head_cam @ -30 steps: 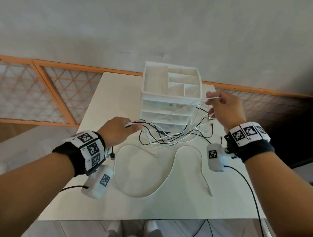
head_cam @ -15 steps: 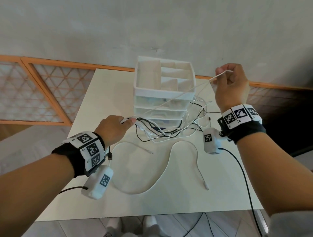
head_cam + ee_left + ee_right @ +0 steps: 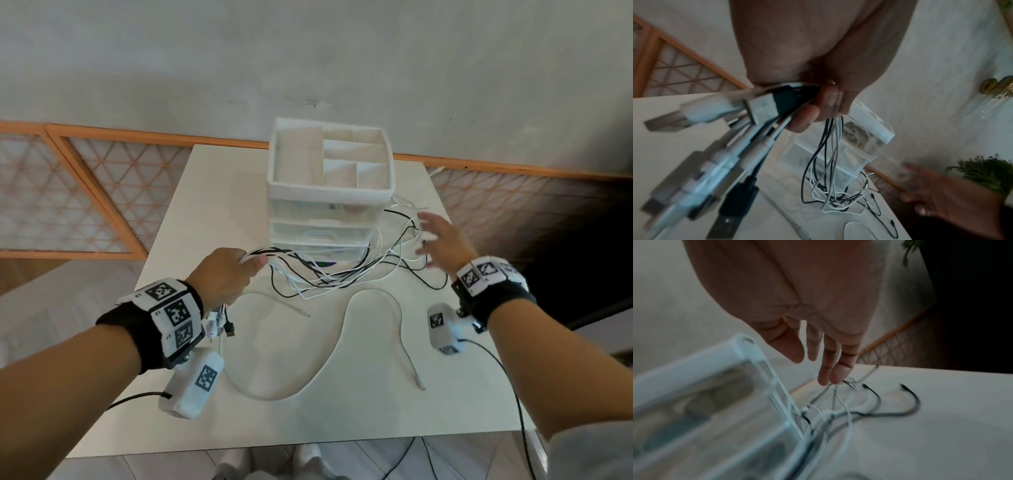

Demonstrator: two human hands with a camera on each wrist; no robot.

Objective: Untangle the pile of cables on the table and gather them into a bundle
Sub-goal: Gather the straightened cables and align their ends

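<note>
At the lower left of the head view, the left hand (image 3: 224, 275) hangs above the white table (image 3: 191, 421), fingers curled tight around a bunch of black and white cables (image 3: 329, 274), with a tagged band on the wrist and a small white camera unit (image 3: 191, 387) below it. The left wrist view shows the same clasp from beneath: fingers (image 3: 807, 116) wrapped round the cords, and several USB plugs (image 3: 760, 108) sticking out toward the lower left of that frame, blurred by closeness. From the fist the cables fan toward the centre of the head view and lie in loose, crossed loops on the table just in front of the drawer organiser (image 3: 330, 192), a white unit with an open divided tray on top and clear drawers below, standing in the middle of the frame. Below the tangle, 1 separate white cable (image 3: 373, 325) lies in a wide curve on the bare table, apart from the bunch, both ends free. To the right of the organiser the strands run on, their far ends scattered by its right side. There the right hand (image 3: 442, 240) hovers with fingers spread and straight, motion-blurred. In the right wrist view its fingertips (image 3: 840, 371) point down toward thin cable ends (image 3: 869, 387) beside the organiser's corner; whether they touch cannot be told.
</note>
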